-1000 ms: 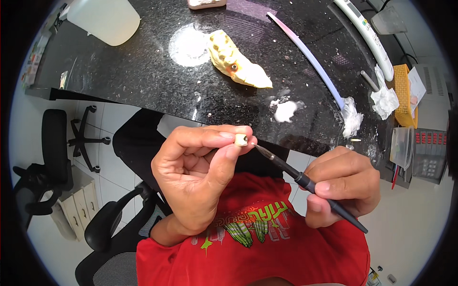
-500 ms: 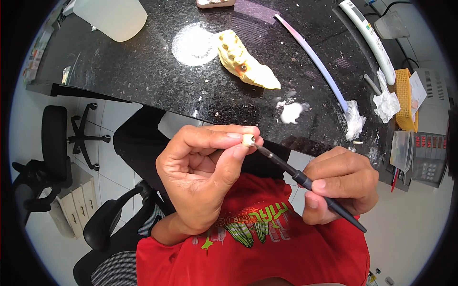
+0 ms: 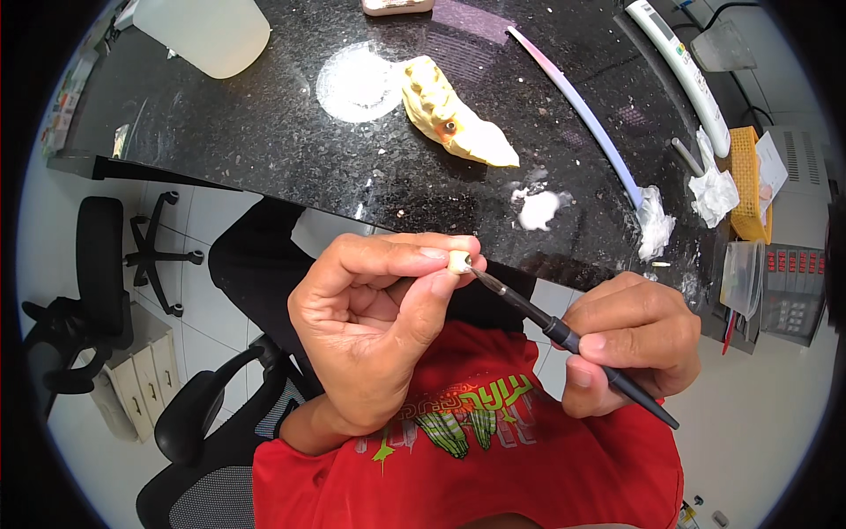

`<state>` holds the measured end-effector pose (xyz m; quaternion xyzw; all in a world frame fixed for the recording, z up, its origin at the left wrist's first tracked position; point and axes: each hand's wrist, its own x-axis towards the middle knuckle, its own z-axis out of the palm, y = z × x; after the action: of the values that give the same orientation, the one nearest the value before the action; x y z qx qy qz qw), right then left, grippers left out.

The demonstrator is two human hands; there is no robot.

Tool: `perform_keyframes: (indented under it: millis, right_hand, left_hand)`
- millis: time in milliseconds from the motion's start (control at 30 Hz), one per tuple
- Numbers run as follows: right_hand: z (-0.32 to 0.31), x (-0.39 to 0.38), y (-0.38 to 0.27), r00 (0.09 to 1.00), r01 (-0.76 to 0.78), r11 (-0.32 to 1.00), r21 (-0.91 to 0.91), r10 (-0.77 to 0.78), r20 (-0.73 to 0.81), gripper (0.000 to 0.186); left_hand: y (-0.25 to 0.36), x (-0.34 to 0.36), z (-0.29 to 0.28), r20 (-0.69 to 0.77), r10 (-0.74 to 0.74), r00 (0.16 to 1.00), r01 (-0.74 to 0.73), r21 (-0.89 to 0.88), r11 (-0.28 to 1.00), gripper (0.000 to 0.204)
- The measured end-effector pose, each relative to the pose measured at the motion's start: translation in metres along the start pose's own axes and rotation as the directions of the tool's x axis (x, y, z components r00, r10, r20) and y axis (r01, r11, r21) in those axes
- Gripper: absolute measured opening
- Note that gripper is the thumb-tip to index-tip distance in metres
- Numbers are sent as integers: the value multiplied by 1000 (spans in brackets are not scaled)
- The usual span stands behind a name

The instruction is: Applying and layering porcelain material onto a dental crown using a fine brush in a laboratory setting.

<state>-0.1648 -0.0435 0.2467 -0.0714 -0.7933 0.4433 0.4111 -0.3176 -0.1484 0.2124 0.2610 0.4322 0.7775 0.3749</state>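
Note:
Between thumb and fingertips, my left hand [image 3: 374, 322] pinches a small cream dental crown [image 3: 458, 262] with a dark hollow facing right. My right hand [image 3: 630, 344] grips a slim black brush [image 3: 551, 328] much like a pen. The brush's narrow tip touches or nearly touches the crown's hollow; the exact contact is too small to tell. Beyond my hands, a yellow plaster dental model [image 3: 449, 119] lies on the dark speckled bench, with a small dark round post in an orange-tinted spot.
White powder [image 3: 357, 81] lies left of the model, and a white blob [image 3: 538, 210] to its right. Crumpled white tissue [image 3: 655, 225] sits by a curved lilac strip [image 3: 582, 106]. A translucent tub [image 3: 207, 35] stands back left, a yellow basket [image 3: 746, 185] at right. The bench edge [image 3: 300, 204] runs before me.
The crown has turned slightly in my left fingers. My right hand and the brush have shifted only a hair.

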Motion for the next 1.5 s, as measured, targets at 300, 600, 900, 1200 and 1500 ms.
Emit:
perform_keyframes:
  millis: [300, 600, 900, 1200, 1500]
  right_hand:
    - [1, 1, 0, 1000, -3, 1000, -6, 3, 9, 24]
    - [0, 2, -1, 1000, -13, 1000, -20, 13, 17, 23]
    - [1, 2, -1, 999, -30, 999, -12, 30, 17, 23]
    - [-3, 1, 1, 997, 29, 1000, -5, -29, 66, 24]
    - [1, 0, 0, 1000, 10, 1000, -8, -10, 0, 24]
  left_hand:
    - [-2, 0, -2, 7, 19, 1000, -19, 8, 1000, 13]
    - [-2, 0, -1, 12, 25, 1000, -26, 15, 1000, 13]
    - [-2, 0, -1, -5, 25, 1000, -25, -21, 999, 15]
    - [-1, 1, -1, -12, 12, 1000, -13, -44, 999, 16]
    - [1, 0, 0, -11, -1, 1000, 0, -70, 998, 15]
